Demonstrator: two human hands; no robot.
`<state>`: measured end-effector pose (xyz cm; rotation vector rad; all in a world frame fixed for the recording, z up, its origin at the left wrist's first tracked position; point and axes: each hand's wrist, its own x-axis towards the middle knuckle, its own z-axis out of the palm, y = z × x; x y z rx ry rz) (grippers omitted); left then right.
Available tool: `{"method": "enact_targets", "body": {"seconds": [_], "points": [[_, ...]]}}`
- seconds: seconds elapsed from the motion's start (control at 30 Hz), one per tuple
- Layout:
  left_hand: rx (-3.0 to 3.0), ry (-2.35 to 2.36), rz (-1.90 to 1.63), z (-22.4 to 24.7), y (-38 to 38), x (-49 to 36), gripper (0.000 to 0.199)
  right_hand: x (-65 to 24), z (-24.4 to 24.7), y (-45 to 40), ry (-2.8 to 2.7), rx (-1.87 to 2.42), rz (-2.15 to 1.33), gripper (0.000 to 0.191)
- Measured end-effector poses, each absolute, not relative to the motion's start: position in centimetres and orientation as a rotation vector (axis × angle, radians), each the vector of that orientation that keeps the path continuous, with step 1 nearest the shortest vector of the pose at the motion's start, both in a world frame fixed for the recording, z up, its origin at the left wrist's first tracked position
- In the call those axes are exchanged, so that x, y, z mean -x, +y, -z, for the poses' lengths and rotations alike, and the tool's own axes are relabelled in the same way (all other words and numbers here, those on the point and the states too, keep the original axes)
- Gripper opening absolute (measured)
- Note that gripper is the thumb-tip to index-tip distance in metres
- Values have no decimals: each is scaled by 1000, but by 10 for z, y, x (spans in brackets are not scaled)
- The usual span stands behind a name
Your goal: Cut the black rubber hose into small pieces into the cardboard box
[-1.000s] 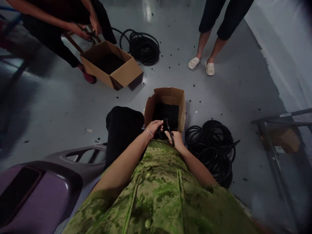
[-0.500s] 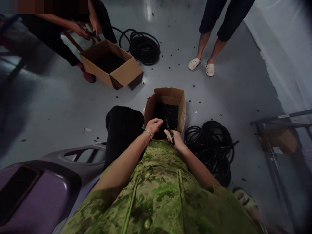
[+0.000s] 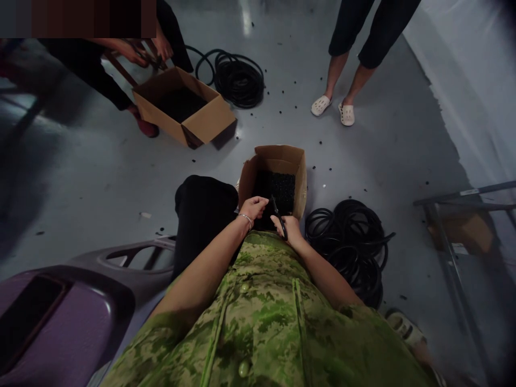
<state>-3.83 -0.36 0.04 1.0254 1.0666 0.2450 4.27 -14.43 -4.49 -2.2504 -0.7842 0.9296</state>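
Over the near end of a cardboard box (image 3: 300,183), my left hand (image 3: 253,207) is closed in a pinch. Whatever its fingertips hold is too small and dark to make out. My right hand (image 3: 291,228) grips a pair of black-handled scissors (image 3: 281,221), blades pointing up and away from me. The blade tips are just right of my left fingertips. Many small black pieces (image 3: 282,185) fill the bottom of the box, which stands in front of my lap.
Coils of black tubing (image 3: 350,242) lie on the floor to my right. Across from me, a co-worker's hands (image 3: 139,54) are above another cardboard box (image 3: 161,118), beside a black coil (image 3: 242,80). Another person's legs (image 3: 338,75) stand at upper right. A purple chair (image 3: 76,322) is at left.
The scissors have shifted slightly left, their tips closer to my left fingertips. My left hand has barely moved. The co-worker's hands have moved a little.
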Motion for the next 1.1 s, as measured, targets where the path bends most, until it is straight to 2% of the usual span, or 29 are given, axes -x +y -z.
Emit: {"method": "enact_targets", "body": {"seconds": [0.3, 0.5, 0.77, 1.1], "points": [[-1013, 1132, -257, 0, -3, 37, 25, -34, 46, -148, -832, 2346, -829, 60], [-1010, 1114, -274, -2, -3, 37, 26, -40, 56, -152, -754, 2331, -970, 57], [-1005, 1050, -296, -3, -3, 38, 29, -40, 44, -158, -645, 2072, -1104, 54], [-1013, 1017, -282, -3, -4, 39, 30, -45, 48, -154, -721, 2044, -1115, 52]]}}
